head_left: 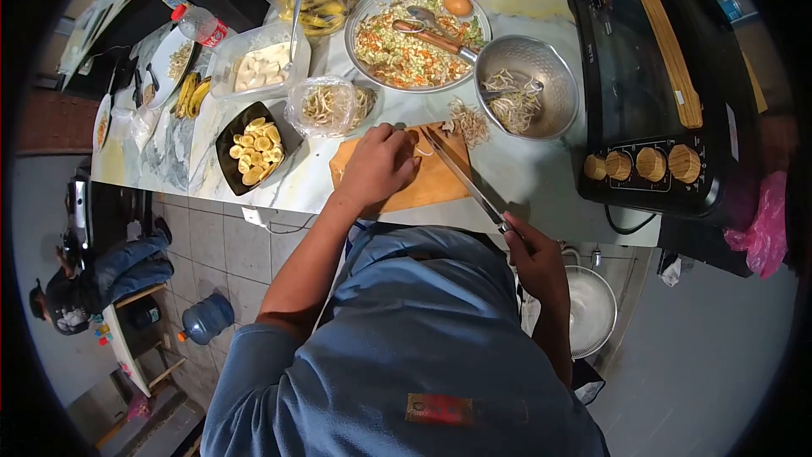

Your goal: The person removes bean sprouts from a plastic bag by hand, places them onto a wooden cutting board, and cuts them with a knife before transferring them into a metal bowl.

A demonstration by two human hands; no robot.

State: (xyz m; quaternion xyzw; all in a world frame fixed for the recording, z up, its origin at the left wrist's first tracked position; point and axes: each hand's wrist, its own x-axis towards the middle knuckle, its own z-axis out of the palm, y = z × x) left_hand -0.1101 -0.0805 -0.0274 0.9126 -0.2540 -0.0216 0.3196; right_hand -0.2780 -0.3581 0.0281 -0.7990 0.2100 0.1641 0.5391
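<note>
My right hand (539, 262) is closed around the dark handle of a long knife (468, 178). Its blade slants up and left across an orange-brown cutting board (440, 190), the tip near the board's far edge. My left hand (382, 166) rests on the board with fingers curled; whatever is under them is hidden. A pale strand that looks like a bean sprout (424, 151) lies between its fingers and the blade. Beyond the board's far right corner is a small pile of sprout trimmings (466, 123). A metal bowl (554, 89) with bean sprouts (514, 101) stands to the right.
A large tray (353, 59) of chopped vegetables holds a ladle and an egg. Bagged sprouts (326, 107), a black bowl (227, 144) of banana slices and a plastic tub (222, 76) stand left. A black oven (668, 161) bounds the right. Another person (118, 275) is at far left.
</note>
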